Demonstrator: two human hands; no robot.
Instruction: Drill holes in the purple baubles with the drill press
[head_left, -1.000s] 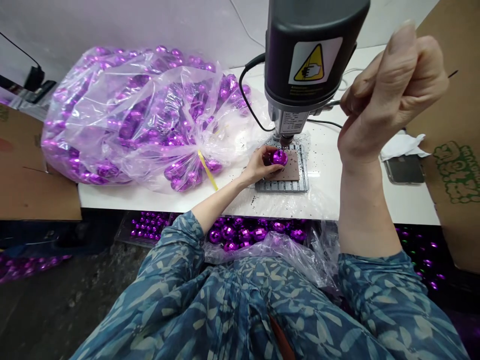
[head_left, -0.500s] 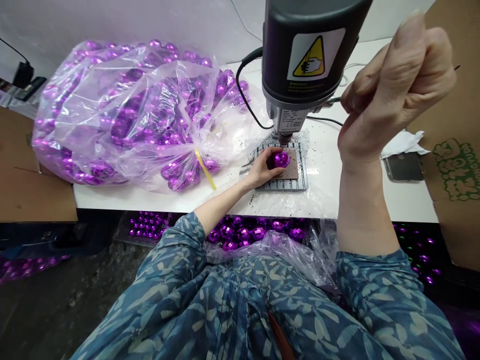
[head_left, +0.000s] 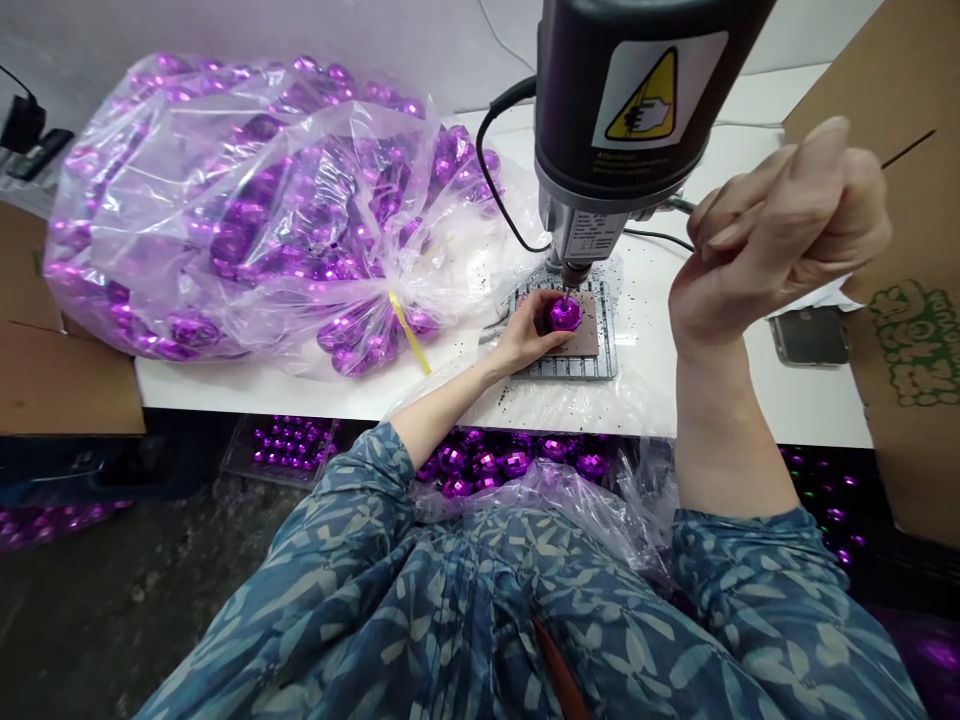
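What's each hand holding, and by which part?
The left hand holds a ball by its sides, between thumb and fingers. The right hand is closed around a lever; the exact grip is hidden.

On my table (head_left: 810,410), the bag of balls (head_left: 262,200) lies left of the drill (head_left: 622,150), the phone (head_left: 810,337) right of it.

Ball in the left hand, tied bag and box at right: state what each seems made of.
Ball: probably plastic, shiny purple, by its bright glints. Bag: clear, glossy plastic film, by its creases. Box: likely cardboard, matte, by its dull brown.
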